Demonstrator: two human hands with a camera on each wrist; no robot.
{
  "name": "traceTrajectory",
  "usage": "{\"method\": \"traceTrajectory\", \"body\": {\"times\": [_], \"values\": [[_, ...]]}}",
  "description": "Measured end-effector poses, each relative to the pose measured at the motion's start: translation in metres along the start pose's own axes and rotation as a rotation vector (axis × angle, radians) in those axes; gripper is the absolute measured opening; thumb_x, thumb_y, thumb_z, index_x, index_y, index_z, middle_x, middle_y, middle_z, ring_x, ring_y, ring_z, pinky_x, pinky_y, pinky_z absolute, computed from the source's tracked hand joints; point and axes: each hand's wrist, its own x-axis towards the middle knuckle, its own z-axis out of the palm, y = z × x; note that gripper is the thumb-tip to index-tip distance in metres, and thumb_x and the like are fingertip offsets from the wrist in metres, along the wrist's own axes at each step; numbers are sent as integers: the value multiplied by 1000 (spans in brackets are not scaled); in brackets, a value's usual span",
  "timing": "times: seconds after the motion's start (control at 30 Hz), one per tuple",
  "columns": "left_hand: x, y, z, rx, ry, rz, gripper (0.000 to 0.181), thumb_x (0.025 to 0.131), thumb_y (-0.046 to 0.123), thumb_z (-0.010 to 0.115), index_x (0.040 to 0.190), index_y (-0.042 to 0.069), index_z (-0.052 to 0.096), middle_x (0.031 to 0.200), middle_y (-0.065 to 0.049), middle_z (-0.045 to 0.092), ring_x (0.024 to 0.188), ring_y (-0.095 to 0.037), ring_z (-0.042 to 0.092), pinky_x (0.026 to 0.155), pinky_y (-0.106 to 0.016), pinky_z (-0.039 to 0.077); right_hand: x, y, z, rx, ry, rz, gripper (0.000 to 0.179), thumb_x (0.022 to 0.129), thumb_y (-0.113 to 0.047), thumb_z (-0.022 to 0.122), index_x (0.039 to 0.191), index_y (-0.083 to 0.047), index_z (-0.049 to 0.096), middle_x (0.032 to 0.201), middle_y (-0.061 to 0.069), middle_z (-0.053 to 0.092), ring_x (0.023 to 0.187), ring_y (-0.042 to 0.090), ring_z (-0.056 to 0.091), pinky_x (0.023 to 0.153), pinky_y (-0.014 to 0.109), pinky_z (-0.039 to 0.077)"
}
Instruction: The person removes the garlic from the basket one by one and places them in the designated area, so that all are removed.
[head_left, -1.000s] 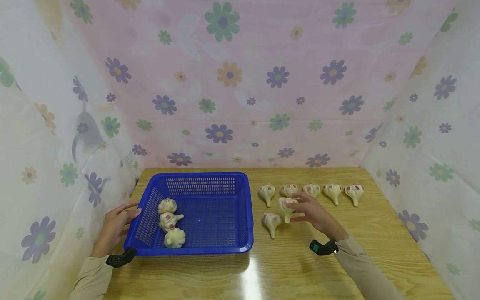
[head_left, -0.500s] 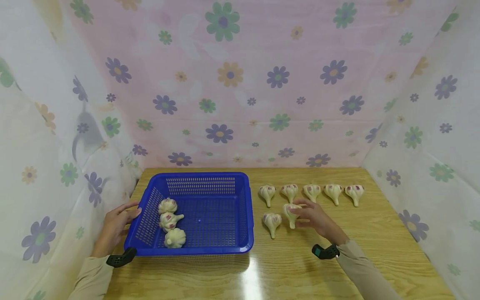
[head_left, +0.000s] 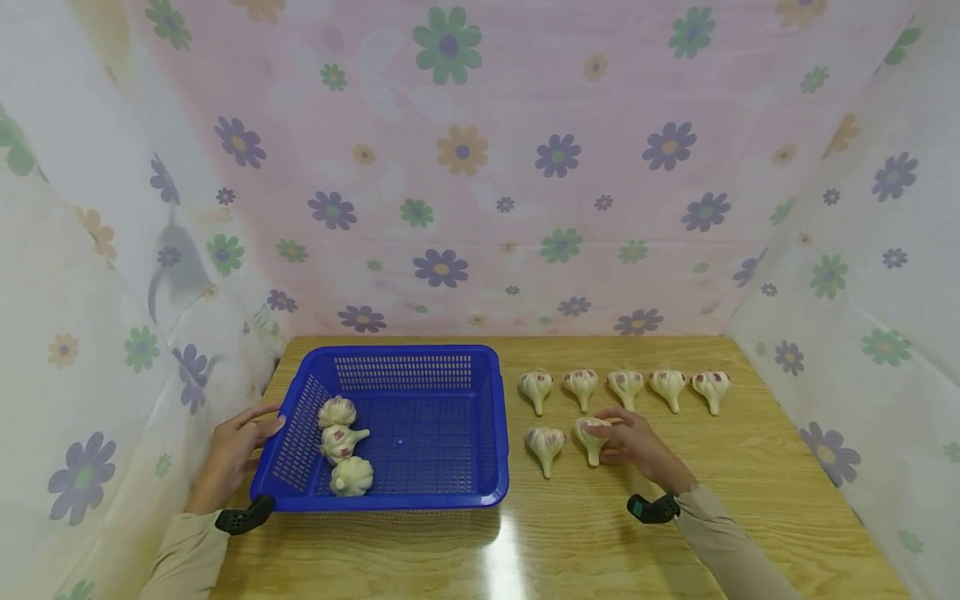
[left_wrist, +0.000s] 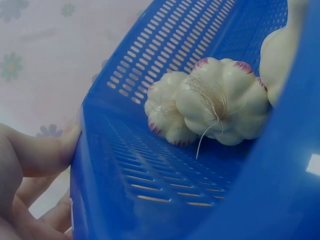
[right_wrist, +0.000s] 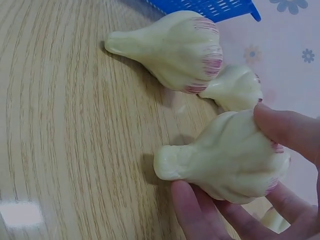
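Observation:
In the head view my right hand [head_left: 637, 442] holds a garlic bulb [head_left: 589, 433] low over the table, in front of the back row. The right wrist view shows the thumb on one side of this bulb [right_wrist: 230, 155] and the fingers on the other, its stem pointing away from the palm. Left of it lies another garlic bulb [head_left: 546, 446]. My left hand [head_left: 228, 454] grips the left rim of a blue plastic basket [head_left: 390, 502], thumb at the edge. Inside, along the left wall, three garlic bulbs [head_left: 339, 443] sit together.
Several garlic bulbs [head_left: 626, 387] form a row along the back right of the wooden table [head_left: 570, 542], stems toward me. Flower-patterned cloth [head_left: 517, 167] hangs behind the table and on both sides.
The right hand has carried its garlic bulb toward me and slightly right, away from the back row. The left hand and basket have stayed in place.

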Motion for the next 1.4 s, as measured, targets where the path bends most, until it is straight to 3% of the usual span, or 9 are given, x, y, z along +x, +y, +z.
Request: {"method": "traceTrajectory", "body": {"times": [0.17, 0.33, 0.73, 0.87, 1.17, 1.4], "values": [[1, -1, 0, 5, 6, 2, 62, 92, 28, 61, 144, 6, 37, 86, 9, 65, 78, -12, 62, 68, -33, 53, 2, 4, 1, -17, 35, -7, 56, 88, -25, 68, 131, 1, 43, 114, 18, 50, 84, 29, 59, 78, 44, 52], [1, -1, 0, -2, 7, 2, 61, 92, 27, 62, 144, 6, 38, 85, 10, 64, 77, -12, 62, 67, -33, 53, 2, 6, 3, -35, 33, -37, 57, 88, -24, 68, 131, 3, 43, 122, 24, 46, 91, 31, 59, 78, 45, 53], [2, -5, -1, -3, 10, -14, 59, 92, 26, 62, 143, 6, 39, 83, 9, 65, 75, -12, 62, 67, -34, 54, -3, 12, -2, -38, 51, -53, 56, 88, -22, 69, 131, 6, 45, 117, 21, 52, 94, 36, 60, 79, 47, 52], [4, -5, -2, 9, 7, -17, 58, 93, 27, 60, 143, 7, 39, 86, 9, 65, 78, -13, 63, 69, -35, 53, -3, 12, -4, -52, 51, -59, 58, 88, -22, 69, 132, 6, 45, 124, 22, 50, 98, 34, 59, 79, 46, 51], [4, -3, -1, -8, 2, -12, 60, 92, 28, 62, 143, 7, 39, 84, 9, 65, 76, -12, 63, 67, -34, 54, -2, 3, -10, -145, 63, -86, 64, 88, -30, 69, 136, 3, 43, 135, 25, 42, 110, 33, 54, 85, 47, 49], [4, -2, -1, -9, 2, -7, 60, 92, 27, 62, 143, 6, 39, 83, 9, 65, 75, -11, 63, 67, -33, 53, -6, -17, -9, -171, 74, -96, 62, 90, -30, 66, 136, 4, 42, 137, 26, 40, 116, 36, 49, 93, 54, 41]]}}
